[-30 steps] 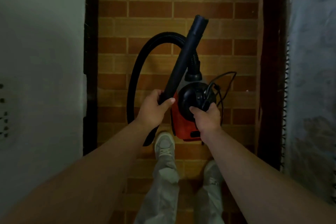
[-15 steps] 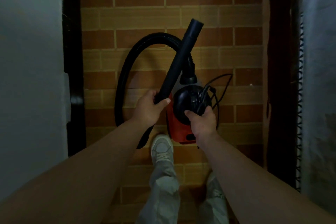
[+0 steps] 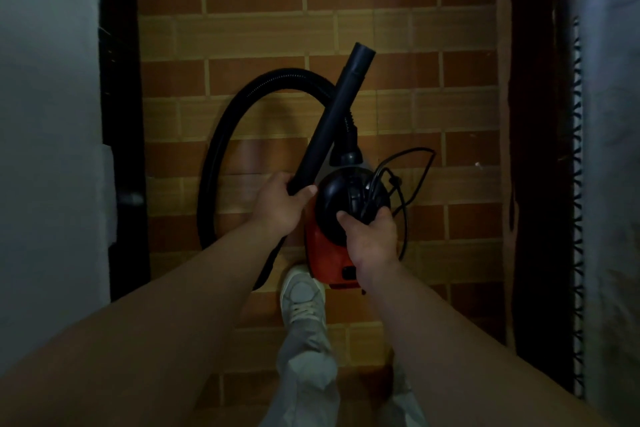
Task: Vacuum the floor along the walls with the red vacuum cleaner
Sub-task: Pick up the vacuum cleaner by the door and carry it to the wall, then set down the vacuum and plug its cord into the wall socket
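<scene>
The red vacuum cleaner (image 3: 325, 253) with a black top hangs above the brick-patterned floor (image 3: 381, 31), carried in the middle of the view. My right hand (image 3: 370, 236) grips its black handle together with the bundled black power cord (image 3: 412, 177). My left hand (image 3: 282, 208) grips the lower end of the black rigid tube (image 3: 337, 111), which points up and to the right. The black ribbed hose (image 3: 221, 146) loops out to the left and back to the vacuum's front.
A pale wall (image 3: 48, 114) with a dark skirting (image 3: 119, 114) runs down the left. A dark skirting (image 3: 533, 149) and pale wall (image 3: 613, 114) run down the right. My light shoe (image 3: 303, 298) and trouser legs are below the vacuum.
The view has shifted forward along the narrow passage; the floor tiles slid downward. Both hands keep their same grips on the tube and the handle.
</scene>
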A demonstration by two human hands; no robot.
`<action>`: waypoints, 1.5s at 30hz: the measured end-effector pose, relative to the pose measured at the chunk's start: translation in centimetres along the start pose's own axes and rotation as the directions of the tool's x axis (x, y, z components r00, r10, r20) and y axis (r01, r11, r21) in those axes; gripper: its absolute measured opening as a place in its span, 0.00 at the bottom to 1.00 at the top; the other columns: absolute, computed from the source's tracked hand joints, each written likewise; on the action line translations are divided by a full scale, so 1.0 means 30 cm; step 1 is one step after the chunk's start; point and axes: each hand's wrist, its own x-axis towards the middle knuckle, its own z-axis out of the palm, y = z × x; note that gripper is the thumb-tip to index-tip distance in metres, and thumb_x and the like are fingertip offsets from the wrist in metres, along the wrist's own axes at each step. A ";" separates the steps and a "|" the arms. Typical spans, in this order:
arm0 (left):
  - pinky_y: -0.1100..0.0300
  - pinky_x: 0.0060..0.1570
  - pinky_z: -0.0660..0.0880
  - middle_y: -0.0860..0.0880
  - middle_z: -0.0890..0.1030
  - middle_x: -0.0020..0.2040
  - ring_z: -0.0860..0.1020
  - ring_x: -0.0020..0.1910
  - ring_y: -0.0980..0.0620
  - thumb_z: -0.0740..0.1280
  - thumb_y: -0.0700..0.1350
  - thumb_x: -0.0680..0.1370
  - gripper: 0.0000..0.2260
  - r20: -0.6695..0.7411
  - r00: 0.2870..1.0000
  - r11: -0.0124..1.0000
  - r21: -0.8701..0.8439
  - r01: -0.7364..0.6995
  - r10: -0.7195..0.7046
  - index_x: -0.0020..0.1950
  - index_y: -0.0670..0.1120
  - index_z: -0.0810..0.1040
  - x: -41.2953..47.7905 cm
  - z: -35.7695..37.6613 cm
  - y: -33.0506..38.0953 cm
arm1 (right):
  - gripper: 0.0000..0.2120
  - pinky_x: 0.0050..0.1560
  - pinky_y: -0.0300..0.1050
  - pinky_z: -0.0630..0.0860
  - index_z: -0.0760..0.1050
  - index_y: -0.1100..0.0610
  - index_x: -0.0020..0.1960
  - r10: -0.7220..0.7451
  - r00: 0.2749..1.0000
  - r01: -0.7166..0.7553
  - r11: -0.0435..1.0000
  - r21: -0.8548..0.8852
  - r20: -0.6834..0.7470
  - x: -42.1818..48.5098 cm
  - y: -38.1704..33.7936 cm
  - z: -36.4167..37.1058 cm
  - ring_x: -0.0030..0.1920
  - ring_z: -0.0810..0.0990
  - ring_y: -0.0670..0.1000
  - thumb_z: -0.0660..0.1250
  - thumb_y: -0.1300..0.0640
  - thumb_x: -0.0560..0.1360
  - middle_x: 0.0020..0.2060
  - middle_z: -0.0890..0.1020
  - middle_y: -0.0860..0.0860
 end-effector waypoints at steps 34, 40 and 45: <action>0.52 0.53 0.79 0.48 0.77 0.52 0.77 0.48 0.50 0.66 0.48 0.82 0.16 0.083 0.991 0.941 0.330 0.070 -0.103 0.69 0.45 0.71 0.105 -0.026 -0.005 | 0.31 0.65 0.55 0.77 0.71 0.56 0.71 -0.025 0.999 0.021 0.995 0.097 0.037 0.016 0.026 -0.015 0.62 0.79 0.54 0.78 0.50 0.72 0.61 0.80 0.51; 0.54 0.49 0.78 0.48 0.78 0.53 0.77 0.46 0.52 0.66 0.48 0.82 0.15 0.059 0.995 0.927 0.372 0.048 -0.075 0.68 0.47 0.72 0.110 -0.035 0.012 | 0.34 0.65 0.52 0.76 0.69 0.56 0.73 -0.004 0.998 -0.003 0.994 0.112 0.062 0.028 0.031 -0.025 0.63 0.79 0.53 0.79 0.50 0.71 0.63 0.80 0.51; 0.54 0.49 0.78 0.46 0.79 0.55 0.78 0.50 0.49 0.66 0.47 0.82 0.15 0.055 0.998 0.930 0.368 0.007 -0.029 0.68 0.46 0.72 0.090 -0.034 0.027 | 0.36 0.66 0.55 0.77 0.70 0.56 0.72 0.006 0.998 -0.010 0.997 0.072 0.063 0.033 0.028 -0.031 0.62 0.79 0.54 0.81 0.49 0.68 0.62 0.81 0.52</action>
